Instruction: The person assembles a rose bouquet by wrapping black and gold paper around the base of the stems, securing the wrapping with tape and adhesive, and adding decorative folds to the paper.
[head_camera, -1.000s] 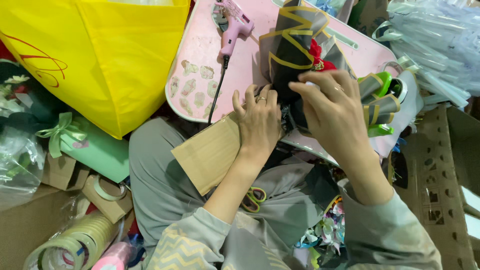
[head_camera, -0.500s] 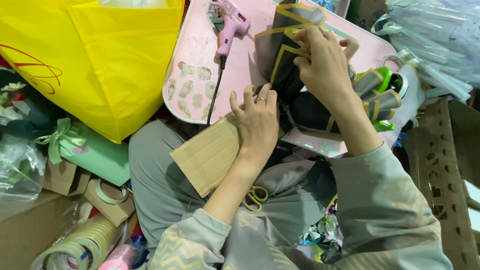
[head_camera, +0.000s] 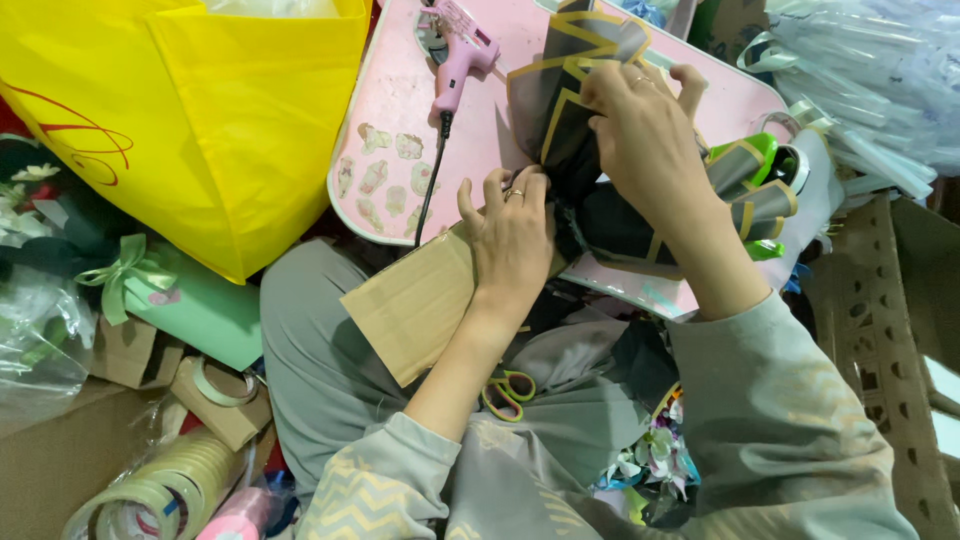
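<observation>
Left hand (head_camera: 515, 240) on black wrapping paper (head_camera: 560, 110)

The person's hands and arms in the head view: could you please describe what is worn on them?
Both arms wear grey sleeves with pale yellow zigzag stripes. The left sleeve is pushed up the forearm. The left hand has a ring on one finger; the right hand does too.

Glue gun (head_camera: 462, 52) lies on the tray (head_camera: 400, 100); bag (head_camera: 200, 120) left of it, scissors (head_camera: 508, 392) in the lap.
</observation>
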